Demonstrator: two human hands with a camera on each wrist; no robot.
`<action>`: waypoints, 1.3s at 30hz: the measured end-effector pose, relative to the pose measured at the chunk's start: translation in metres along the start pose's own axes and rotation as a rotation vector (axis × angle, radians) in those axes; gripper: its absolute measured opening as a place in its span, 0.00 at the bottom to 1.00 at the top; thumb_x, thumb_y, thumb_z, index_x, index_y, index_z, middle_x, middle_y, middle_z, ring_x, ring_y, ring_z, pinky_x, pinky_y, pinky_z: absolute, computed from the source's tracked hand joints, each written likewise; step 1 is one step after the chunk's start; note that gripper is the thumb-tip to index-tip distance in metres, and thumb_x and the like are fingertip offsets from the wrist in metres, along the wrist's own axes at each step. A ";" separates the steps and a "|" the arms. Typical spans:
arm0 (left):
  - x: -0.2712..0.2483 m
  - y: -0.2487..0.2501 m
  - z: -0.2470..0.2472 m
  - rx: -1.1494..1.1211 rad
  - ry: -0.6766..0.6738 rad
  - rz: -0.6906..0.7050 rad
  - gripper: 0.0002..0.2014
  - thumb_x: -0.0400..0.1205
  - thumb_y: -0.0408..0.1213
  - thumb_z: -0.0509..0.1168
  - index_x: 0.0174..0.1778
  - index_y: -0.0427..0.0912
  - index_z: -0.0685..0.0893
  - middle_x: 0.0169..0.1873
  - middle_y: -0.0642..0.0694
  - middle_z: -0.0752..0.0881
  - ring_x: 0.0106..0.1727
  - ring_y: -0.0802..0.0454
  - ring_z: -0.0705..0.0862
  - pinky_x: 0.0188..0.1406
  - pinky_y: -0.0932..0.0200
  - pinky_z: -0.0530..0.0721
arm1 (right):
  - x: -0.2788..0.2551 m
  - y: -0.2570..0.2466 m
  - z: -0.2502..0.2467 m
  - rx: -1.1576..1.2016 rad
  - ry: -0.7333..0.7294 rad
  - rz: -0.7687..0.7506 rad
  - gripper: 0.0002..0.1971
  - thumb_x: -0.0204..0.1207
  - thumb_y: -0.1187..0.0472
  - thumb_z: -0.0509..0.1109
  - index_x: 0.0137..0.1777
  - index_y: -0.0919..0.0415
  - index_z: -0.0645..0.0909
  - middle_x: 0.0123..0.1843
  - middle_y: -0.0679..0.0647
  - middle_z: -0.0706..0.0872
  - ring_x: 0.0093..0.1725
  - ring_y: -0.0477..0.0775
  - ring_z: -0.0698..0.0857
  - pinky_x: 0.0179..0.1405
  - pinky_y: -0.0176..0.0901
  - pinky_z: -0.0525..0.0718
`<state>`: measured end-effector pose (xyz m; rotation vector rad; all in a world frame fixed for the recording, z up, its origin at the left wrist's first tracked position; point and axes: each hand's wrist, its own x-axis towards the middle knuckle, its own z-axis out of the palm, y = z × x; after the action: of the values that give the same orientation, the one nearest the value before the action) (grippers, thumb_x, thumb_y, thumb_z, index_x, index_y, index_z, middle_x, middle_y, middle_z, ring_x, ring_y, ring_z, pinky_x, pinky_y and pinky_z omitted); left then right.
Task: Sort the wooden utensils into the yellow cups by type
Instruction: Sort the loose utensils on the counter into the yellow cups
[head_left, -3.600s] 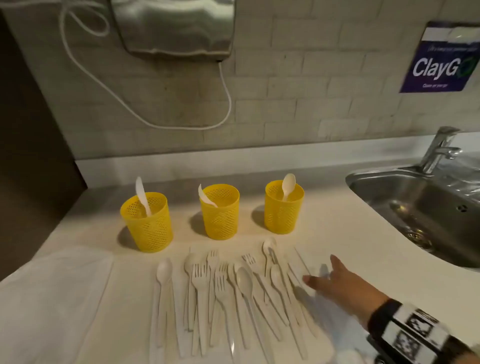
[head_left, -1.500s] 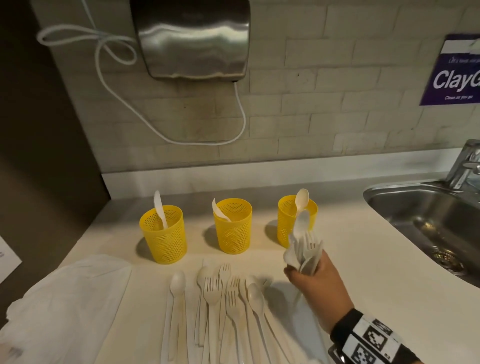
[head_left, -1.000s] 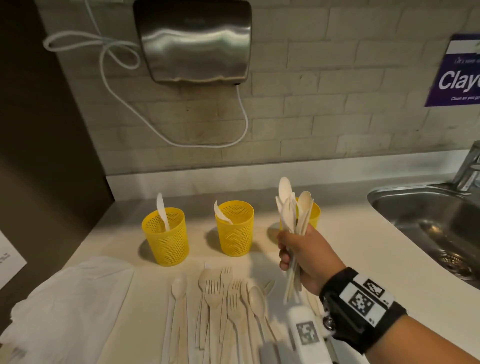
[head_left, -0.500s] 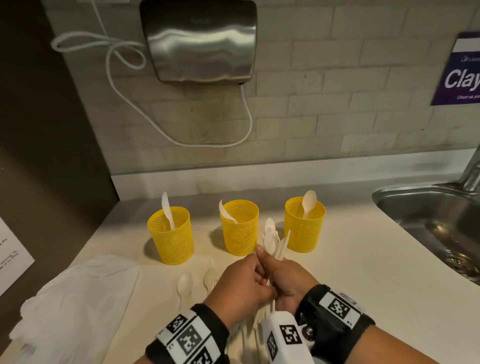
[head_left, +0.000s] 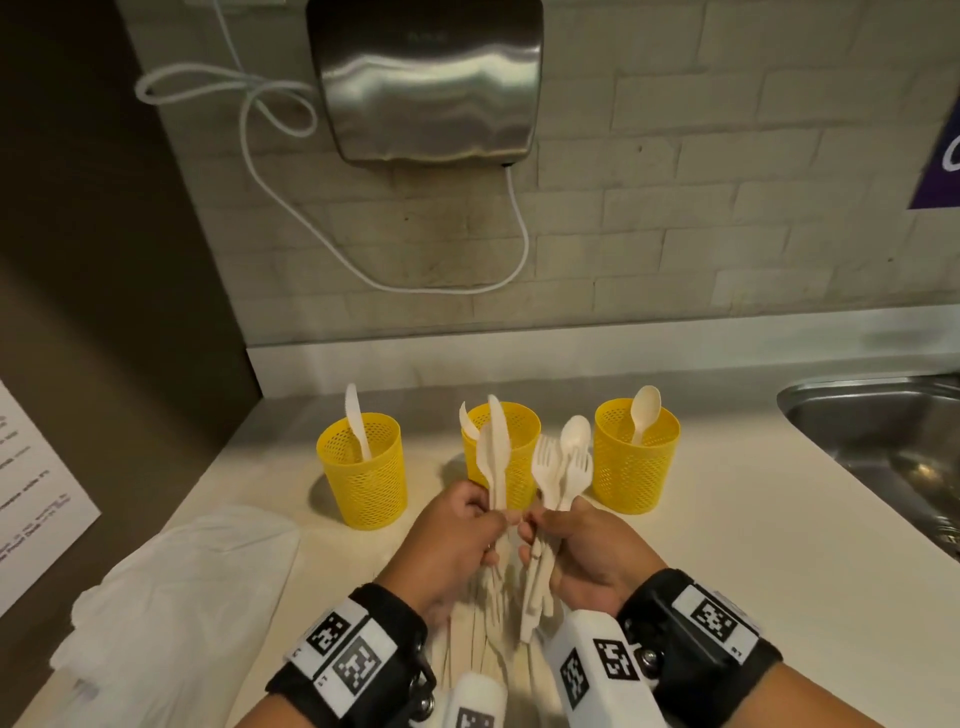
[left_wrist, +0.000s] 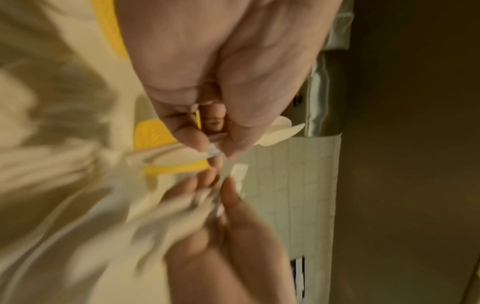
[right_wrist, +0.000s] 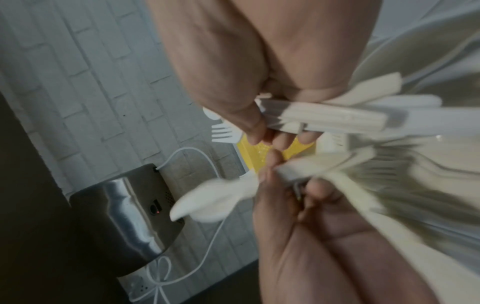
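Observation:
Three yellow mesh cups stand in a row on the counter: the left cup (head_left: 363, 470) holds a knife, the middle cup (head_left: 519, 457) a pale utensil of unclear type, the right cup (head_left: 636, 457) a spoon. In front of the middle cup, my left hand (head_left: 498, 514) pinches a knife and a spoon (head_left: 493, 447) upright. Close beside it, my right hand (head_left: 535, 519) grips a bundle of forks and a spoon (head_left: 563, 467). The right wrist view shows that bundle's handles (right_wrist: 337, 119) in my right hand (right_wrist: 265, 133). More utensils (head_left: 483, 654) lie on the counter under my wrists, mostly hidden.
A white plastic sheet (head_left: 171, 597) lies crumpled at the left of the counter. A steel sink (head_left: 883, 441) is set in at the right. A hand dryer (head_left: 431, 78) with a looped cable hangs on the brick wall above the cups.
My right hand scooped a bunch of utensils off the counter and lifted it. My left hand joined it and has now drawn a knife and a spoon away from the bunch.

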<state>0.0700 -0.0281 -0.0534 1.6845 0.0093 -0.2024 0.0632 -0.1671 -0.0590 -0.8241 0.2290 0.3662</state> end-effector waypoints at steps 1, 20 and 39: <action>0.002 0.006 -0.008 -0.013 0.046 0.030 0.05 0.77 0.31 0.70 0.42 0.41 0.80 0.35 0.42 0.86 0.34 0.51 0.81 0.31 0.60 0.78 | 0.002 -0.001 -0.001 0.010 0.035 -0.008 0.11 0.80 0.76 0.57 0.54 0.63 0.75 0.30 0.60 0.79 0.27 0.52 0.79 0.26 0.43 0.82; 0.081 0.036 -0.128 0.268 0.473 0.078 0.06 0.77 0.29 0.70 0.47 0.37 0.82 0.44 0.38 0.86 0.39 0.43 0.86 0.52 0.44 0.87 | -0.010 -0.011 -0.015 -0.001 0.116 -0.075 0.11 0.80 0.76 0.55 0.46 0.61 0.74 0.34 0.59 0.78 0.32 0.53 0.77 0.23 0.40 0.84; 0.052 0.087 -0.066 0.082 0.546 0.459 0.32 0.76 0.28 0.71 0.74 0.45 0.67 0.54 0.45 0.80 0.43 0.50 0.84 0.30 0.67 0.87 | -0.026 -0.015 -0.020 -0.047 0.139 -0.090 0.12 0.80 0.76 0.56 0.54 0.60 0.75 0.37 0.59 0.79 0.35 0.56 0.81 0.34 0.50 0.80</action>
<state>0.1408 0.0199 0.0327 1.7295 0.0220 0.6090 0.0445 -0.1978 -0.0536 -0.9038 0.3123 0.2308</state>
